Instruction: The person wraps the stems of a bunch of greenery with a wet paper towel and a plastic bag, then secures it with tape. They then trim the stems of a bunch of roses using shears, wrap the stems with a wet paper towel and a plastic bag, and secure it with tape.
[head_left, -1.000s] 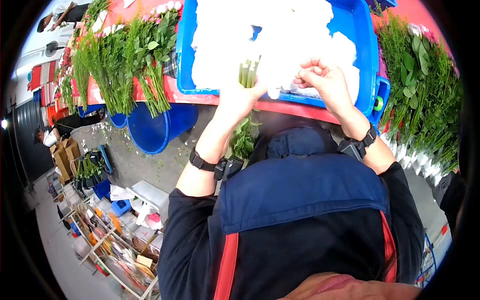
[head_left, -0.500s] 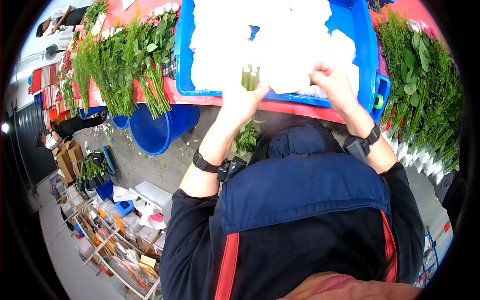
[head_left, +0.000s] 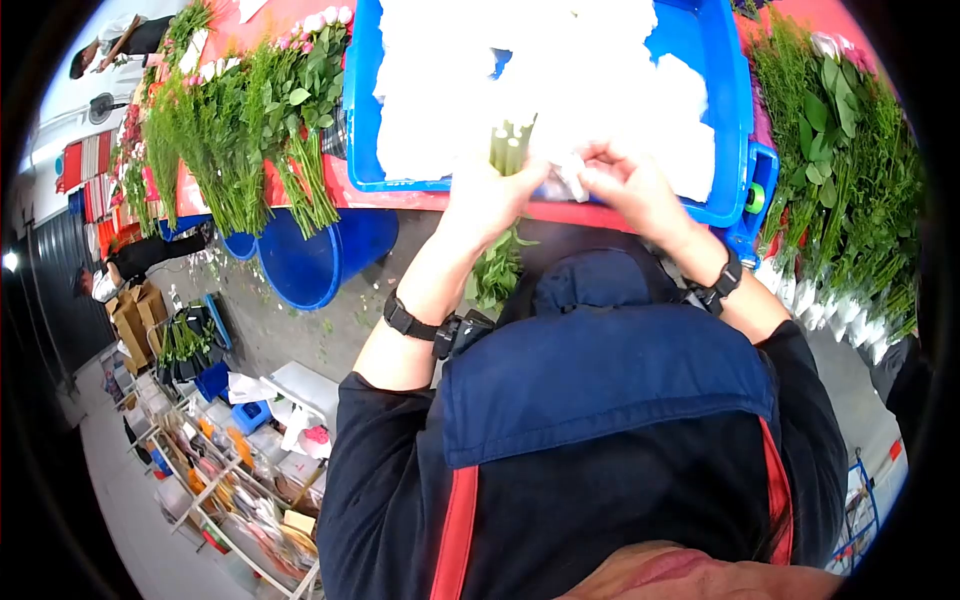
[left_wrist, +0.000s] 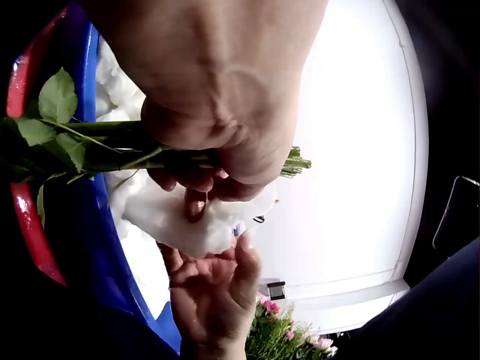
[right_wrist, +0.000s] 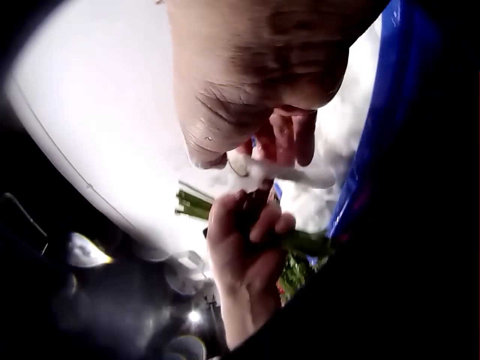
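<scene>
My left hand (head_left: 487, 195) grips a bundle of cut green flower stems (head_left: 510, 145), their trimmed ends poking up past the thumb. In the left wrist view, leaves (left_wrist: 58, 105) hang from the bundle's other end. Close beside it, my right hand (head_left: 632, 190) pinches a soft white piece (left_wrist: 187, 221), partly translucent, like a small plastic bag or wet cotton. Fingers of the left hand also reach to this white piece, just below the stems in the left wrist view. Both hands are over the near edge of a blue tray (head_left: 735, 120).
White fluffy cotton-like wads (head_left: 690, 150) fill much of the tray on a red table (head_left: 400, 200). Flower bunches (head_left: 210, 140) lie to the left, more bunches (head_left: 840, 190) to the right with white-wrapped stem ends (head_left: 835, 318). Blue tubs (head_left: 300, 265) stand below the table's left side.
My right hand lifts from the cotton and moves left and down toward the left hand, now with a white piece in its fingers. The left hand keeps the stems, shifting slightly right.
</scene>
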